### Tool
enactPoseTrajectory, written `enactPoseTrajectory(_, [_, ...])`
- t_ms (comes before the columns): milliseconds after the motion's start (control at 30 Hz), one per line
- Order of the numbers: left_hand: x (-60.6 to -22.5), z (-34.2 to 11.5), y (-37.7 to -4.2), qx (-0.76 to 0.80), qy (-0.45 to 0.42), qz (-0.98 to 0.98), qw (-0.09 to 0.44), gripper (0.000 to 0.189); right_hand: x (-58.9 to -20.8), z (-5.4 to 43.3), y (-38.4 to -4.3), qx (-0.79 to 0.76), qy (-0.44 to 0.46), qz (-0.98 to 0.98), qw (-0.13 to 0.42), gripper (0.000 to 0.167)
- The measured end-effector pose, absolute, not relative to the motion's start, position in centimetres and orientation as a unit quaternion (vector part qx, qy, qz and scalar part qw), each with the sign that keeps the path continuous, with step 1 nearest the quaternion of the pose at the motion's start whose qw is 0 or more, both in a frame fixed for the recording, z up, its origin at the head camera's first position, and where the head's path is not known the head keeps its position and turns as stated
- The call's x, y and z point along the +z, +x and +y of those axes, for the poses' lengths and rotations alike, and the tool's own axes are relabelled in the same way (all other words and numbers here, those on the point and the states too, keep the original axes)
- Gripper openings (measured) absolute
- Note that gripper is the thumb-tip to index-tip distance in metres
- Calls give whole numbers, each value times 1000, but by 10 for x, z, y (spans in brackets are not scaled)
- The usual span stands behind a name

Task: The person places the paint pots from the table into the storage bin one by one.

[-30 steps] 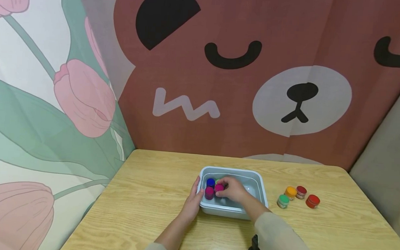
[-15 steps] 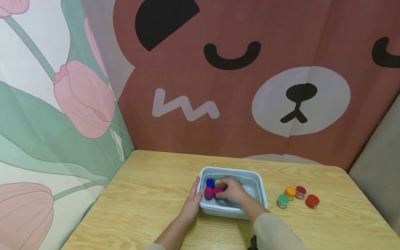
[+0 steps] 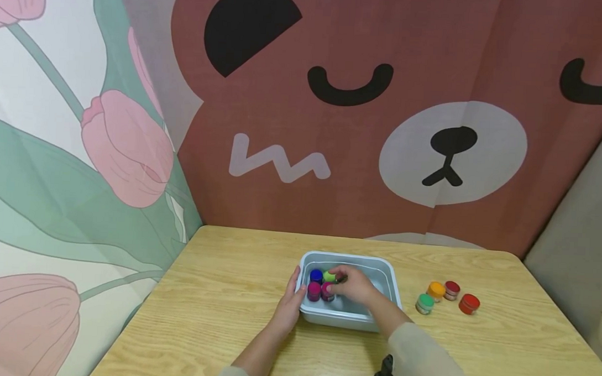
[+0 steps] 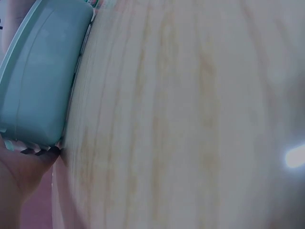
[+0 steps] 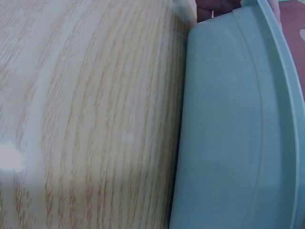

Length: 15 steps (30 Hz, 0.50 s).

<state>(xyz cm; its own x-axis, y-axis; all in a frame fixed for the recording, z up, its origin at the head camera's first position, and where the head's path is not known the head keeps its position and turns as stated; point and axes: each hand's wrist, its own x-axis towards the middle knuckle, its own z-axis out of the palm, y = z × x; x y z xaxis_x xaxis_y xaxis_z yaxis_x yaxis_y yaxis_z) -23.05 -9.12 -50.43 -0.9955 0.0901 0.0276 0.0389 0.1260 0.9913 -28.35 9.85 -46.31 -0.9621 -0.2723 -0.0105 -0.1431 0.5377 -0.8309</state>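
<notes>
A pale blue-grey plastic tub (image 3: 338, 320) stands on the table in the head view. My left hand (image 3: 288, 305) holds its left end, fingers along the outer wall and thumb at the rim. Small lidded jars sit in the tub's left part: a blue jar (image 3: 316, 275), a lime-green jar (image 3: 330, 277), a magenta jar (image 3: 314, 291) and a second magenta jar (image 3: 325, 292). Over the tub, my right hand (image 3: 354, 285) has its thumb beside the second magenta jar and its index finger over the lime one, fingers spread apart. Both wrist views show mainly the tub's outer wall (image 5: 224, 119).
Right of the tub stand a green-lidded jar (image 3: 425, 303), an orange-lidded jar (image 3: 435, 291), a dark red jar (image 3: 452, 289) and a red jar (image 3: 469, 304). A black object (image 3: 385, 373) is by the right sleeve. A bear-print cloth (image 3: 280, 204) hangs behind the table (image 3: 217, 296).
The second magenta jar has gone down slightly and left, beside the first one. My right hand's fingers have spread and it has let go of that jar. The left hand has stayed put.
</notes>
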Motion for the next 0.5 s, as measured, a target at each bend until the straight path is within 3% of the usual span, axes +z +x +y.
enactPoseTrajectory(500, [-500, -91, -230, 656, 30, 754, 25, 56, -438, 128, -271, -502, -127, 850, 94, 45])
